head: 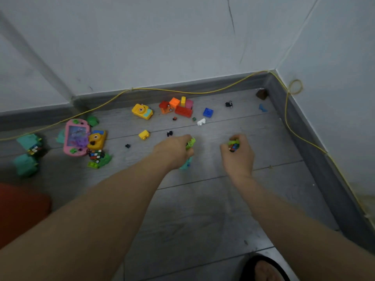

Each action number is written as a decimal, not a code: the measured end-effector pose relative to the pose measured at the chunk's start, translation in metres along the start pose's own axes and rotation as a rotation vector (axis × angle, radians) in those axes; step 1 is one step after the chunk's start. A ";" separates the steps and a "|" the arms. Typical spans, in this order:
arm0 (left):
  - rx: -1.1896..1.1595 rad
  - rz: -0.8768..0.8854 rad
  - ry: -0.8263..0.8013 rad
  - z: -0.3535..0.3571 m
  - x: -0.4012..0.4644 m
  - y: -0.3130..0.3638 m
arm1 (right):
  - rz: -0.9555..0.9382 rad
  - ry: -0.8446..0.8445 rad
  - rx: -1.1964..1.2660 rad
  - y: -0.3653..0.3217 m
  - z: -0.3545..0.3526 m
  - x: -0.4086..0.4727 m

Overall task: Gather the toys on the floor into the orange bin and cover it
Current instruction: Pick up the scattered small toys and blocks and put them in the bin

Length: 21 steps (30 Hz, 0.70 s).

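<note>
matt wood-grain floor [203, 209], glossy plastic blocks [183, 111]

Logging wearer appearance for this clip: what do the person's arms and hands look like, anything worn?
Both forearms are bare, with no sleeves in view. The left hand and right hand wear no gloves; no rings, watch or wristbands are visible, though the picture is slightly blurred.
</note>
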<state>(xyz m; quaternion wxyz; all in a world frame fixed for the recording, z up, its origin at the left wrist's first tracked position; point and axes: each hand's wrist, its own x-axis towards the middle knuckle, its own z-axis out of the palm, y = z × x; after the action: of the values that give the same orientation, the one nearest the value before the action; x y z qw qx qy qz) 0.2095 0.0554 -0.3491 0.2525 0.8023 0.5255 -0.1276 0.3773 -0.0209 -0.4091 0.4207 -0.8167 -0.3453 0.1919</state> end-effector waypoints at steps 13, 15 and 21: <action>-0.329 -0.313 0.605 -0.236 -0.179 -0.246 | -0.232 -0.614 0.556 -0.419 0.114 -0.123; -0.283 -0.377 0.550 -0.238 -0.227 -0.297 | -0.185 -0.705 0.592 -0.444 0.137 -0.172; -0.712 -0.721 -0.059 -0.192 -0.323 -0.409 | -0.326 -1.044 0.431 -0.445 0.198 -0.294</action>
<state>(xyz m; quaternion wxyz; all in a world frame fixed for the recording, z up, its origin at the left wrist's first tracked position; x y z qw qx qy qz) -0.3076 0.0387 -0.1469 0.4650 0.4301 0.7727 -0.0425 -0.1239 0.0566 -0.1509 0.3757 -0.4465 -0.5812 0.5672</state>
